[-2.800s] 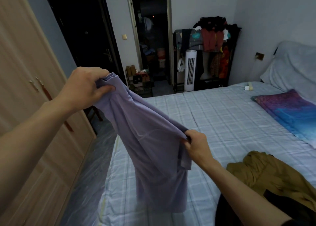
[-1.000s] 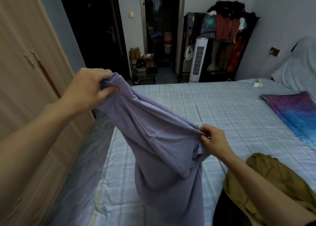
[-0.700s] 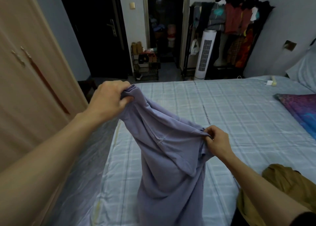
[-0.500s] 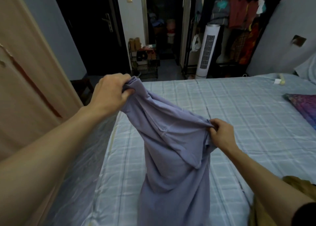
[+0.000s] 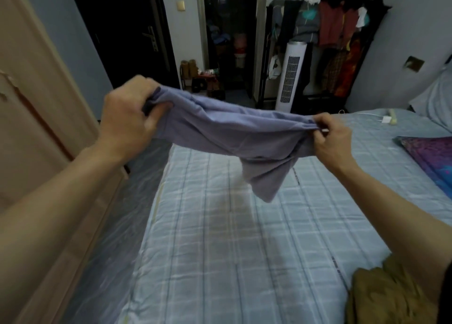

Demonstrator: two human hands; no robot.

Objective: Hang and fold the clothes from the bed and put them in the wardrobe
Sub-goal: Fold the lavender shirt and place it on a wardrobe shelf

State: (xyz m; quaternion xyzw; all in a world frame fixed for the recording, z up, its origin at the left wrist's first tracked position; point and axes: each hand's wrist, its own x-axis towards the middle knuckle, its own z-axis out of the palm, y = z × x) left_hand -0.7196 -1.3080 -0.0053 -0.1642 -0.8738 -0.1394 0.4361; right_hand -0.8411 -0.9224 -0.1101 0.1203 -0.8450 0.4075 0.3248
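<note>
A lilac shirt (image 5: 227, 132) is stretched in the air above the bed (image 5: 220, 238), its edge pulled nearly level between both hands. My left hand (image 5: 129, 118) grips one end in a fist, over the bed's left edge. My right hand (image 5: 332, 137) pinches the other end between thumb and fingers. A sleeve or flap of the shirt hangs down in the middle, clear of the sheet. An olive-brown garment (image 5: 386, 296) lies crumpled on the bed at the bottom right. The wooden wardrobe (image 5: 31, 118) stands shut along the left.
A purple-blue pillow (image 5: 430, 157) lies at the bed's right side. Beyond the bed stand a white tower fan (image 5: 291, 76), a loaded clothes rack (image 5: 335, 34), a dark door (image 5: 127, 30) and an open doorway. A narrow floor strip runs between bed and wardrobe.
Both hands have moved apart and up to a common height, so the shirt that hung down to the bed is now lifted and stretched flat off it. The view tilted down.
</note>
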